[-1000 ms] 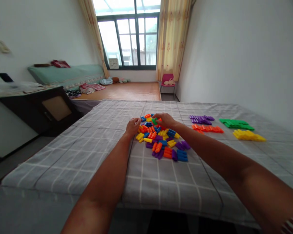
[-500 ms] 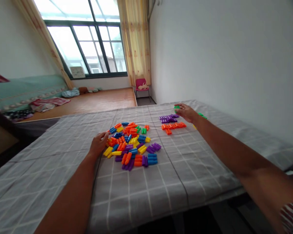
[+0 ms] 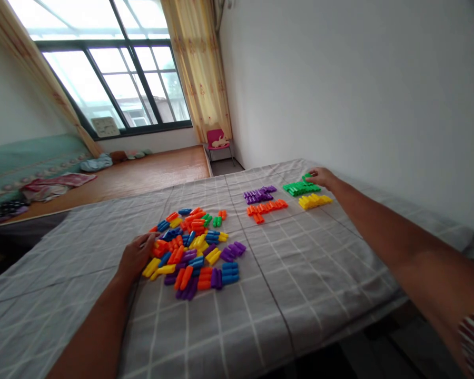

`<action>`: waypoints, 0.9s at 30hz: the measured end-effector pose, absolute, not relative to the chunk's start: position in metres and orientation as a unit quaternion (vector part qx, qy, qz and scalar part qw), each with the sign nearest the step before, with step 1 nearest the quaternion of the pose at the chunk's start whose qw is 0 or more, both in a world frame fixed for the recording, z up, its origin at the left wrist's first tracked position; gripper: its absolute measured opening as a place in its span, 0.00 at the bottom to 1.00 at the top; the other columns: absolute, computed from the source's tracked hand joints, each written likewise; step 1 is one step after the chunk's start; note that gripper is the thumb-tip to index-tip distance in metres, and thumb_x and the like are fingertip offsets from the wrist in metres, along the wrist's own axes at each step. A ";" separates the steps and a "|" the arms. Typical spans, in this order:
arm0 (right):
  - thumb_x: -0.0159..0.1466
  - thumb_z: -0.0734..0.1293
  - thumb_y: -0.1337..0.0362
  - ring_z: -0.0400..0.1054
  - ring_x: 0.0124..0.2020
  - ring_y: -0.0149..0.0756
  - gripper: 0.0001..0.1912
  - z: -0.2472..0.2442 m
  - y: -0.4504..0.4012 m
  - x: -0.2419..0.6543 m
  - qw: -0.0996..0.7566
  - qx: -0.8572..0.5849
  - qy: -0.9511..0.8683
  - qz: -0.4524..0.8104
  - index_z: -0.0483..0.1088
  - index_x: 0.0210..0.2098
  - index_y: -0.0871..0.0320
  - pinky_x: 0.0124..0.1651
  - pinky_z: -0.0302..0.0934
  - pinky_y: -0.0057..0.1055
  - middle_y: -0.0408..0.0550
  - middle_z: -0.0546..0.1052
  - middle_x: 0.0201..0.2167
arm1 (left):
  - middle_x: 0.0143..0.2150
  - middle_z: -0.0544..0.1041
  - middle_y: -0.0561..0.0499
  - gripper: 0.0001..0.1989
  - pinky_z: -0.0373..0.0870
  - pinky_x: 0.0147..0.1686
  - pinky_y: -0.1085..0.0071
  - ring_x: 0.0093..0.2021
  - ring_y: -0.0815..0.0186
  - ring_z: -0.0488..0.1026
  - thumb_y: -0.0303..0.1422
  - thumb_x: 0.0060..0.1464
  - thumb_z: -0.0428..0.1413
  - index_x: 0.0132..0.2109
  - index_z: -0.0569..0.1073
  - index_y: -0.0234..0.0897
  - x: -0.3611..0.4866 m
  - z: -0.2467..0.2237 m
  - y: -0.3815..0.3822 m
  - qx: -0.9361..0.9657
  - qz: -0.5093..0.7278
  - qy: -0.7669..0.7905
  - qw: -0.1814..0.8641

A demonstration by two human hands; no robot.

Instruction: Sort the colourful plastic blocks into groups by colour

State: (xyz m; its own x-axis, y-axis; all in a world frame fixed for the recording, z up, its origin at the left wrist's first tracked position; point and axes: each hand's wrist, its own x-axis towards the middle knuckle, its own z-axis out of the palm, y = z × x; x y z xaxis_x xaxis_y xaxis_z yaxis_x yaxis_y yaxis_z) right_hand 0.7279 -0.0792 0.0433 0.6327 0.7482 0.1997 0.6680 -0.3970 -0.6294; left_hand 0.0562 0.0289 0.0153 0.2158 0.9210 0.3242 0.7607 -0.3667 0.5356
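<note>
A heap of toy pieces point(image 3: 189, 255) lies on the tablecloth point(image 3: 253, 326), the left hand point(image 3: 136, 255) at its left edge. To its right, farther back, a far-left cluster point(image 3: 259, 195) sits behind a near-left cluster point(image 3: 267, 208); right of these, a far-right cluster point(image 3: 301, 189), the right hand point(image 3: 322, 178) at its back edge, sits behind a near-right cluster point(image 3: 315, 201). Beyond, a plush toy point(image 3: 220, 142) lies on a chair point(image 3: 214, 135), with a bed point(image 3: 161, 164) to its left and a clock point(image 3: 105, 127) before the window point(image 3: 73, 79).
</note>
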 end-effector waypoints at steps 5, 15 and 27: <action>0.50 0.73 0.58 0.73 0.35 0.39 0.19 0.045 -0.079 0.738 0.245 -0.882 -0.403 -0.021 0.78 0.40 0.59 0.35 0.64 0.28 0.49 0.80 0.35 | 0.48 0.78 0.46 0.26 0.69 0.49 0.65 0.48 0.56 0.74 0.50 0.53 0.46 0.44 0.79 0.38 0.056 0.016 0.029 0.769 0.296 0.549 0.139; 0.54 0.68 0.57 0.74 0.38 0.43 0.14 0.029 -0.082 0.738 0.134 -0.894 -0.426 -0.031 0.80 0.34 0.58 0.36 0.63 0.29 0.52 0.81 0.34 | 0.47 0.79 0.48 0.24 0.69 0.49 0.65 0.47 0.56 0.74 0.51 0.51 0.47 0.38 0.79 0.40 0.057 0.018 0.028 0.776 0.297 0.540 0.136; 0.63 0.60 0.59 0.73 0.42 0.42 0.16 0.049 -0.081 0.696 0.228 -0.851 -0.458 -0.119 0.76 0.41 0.60 0.42 0.61 0.31 0.54 0.80 0.40 | 0.47 0.79 0.46 0.24 0.67 0.51 0.67 0.49 0.58 0.73 0.48 0.52 0.46 0.40 0.79 0.39 0.062 0.013 0.029 0.774 0.309 0.534 0.142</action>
